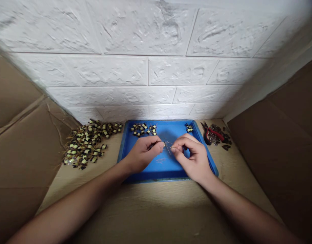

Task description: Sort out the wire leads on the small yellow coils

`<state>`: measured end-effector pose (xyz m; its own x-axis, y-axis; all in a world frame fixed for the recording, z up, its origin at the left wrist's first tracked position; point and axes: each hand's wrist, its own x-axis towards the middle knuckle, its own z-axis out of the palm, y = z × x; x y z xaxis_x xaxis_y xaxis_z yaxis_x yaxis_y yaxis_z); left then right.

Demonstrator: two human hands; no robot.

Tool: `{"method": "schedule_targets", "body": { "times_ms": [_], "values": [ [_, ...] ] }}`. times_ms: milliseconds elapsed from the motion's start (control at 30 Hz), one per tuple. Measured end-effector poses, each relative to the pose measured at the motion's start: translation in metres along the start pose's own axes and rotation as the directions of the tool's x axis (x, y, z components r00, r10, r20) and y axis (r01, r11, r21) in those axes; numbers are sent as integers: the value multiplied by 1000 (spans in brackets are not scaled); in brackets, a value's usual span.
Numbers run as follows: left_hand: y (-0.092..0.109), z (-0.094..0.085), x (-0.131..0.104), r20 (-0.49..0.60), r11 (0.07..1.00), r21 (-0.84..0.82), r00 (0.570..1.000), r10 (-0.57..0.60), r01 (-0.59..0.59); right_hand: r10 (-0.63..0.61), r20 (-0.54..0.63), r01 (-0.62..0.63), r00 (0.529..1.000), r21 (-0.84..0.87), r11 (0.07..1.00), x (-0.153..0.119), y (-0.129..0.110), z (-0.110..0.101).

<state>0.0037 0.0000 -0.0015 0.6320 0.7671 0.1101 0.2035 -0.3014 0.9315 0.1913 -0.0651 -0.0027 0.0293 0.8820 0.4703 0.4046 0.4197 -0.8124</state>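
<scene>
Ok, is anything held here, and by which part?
The left hand pinches a small wired piece by the end opposite its wires; whether the right hand grips one is too small to tell.

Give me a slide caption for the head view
Left hand holding a small wired part, right hand close by, above a blue tray.

The left hand (147, 154) and the right hand (193, 157) were both bare, with slender fingers (153, 138). The wrists (125, 166), narrow and rounded, were bare too, and the forearms (242, 207) were slim, smooth and uncovered, broadening toward the elbow end.
</scene>
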Motion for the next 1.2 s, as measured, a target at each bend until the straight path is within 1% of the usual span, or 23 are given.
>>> {"method": "schedule_targets", "body": {
  "times_ms": [167,300,400,567,667,900,1000,1200],
  "values": [
    [-2,-1,-1,39,992,-124,999,-24,29,2,48,0,999,-39,999,0,2,1],
    [-3,-1,0,57,988,-152,998,-21,30,-4,65,8,998,-52,999,-1,1,1],
    [-2,0,0,33,994,-103,999,-21,24,-7,63,10,998,-43,999,-1,1,1],
    [2,1,1,-2,1000,30,1000,-9,9,-23,57,24,998,-17,1000,-1,-1,1],
    [4,2,2,-28,998,70,1000,3,-1,-27,37,27,999,-13,1000,-1,-1,1],
    [4,4,1,-41,981,194,998,36,-27,-25,15,25,1000,-6,1000,0,0,0],
    [2,6,1,-43,969,241,996,72,-59,-25,17,25,1000,4,1000,0,1,1],
    [-4,9,0,-55,933,326,982,182,-155,-42,52,42,998,-9,999,-3,0,3]
  ]
}}
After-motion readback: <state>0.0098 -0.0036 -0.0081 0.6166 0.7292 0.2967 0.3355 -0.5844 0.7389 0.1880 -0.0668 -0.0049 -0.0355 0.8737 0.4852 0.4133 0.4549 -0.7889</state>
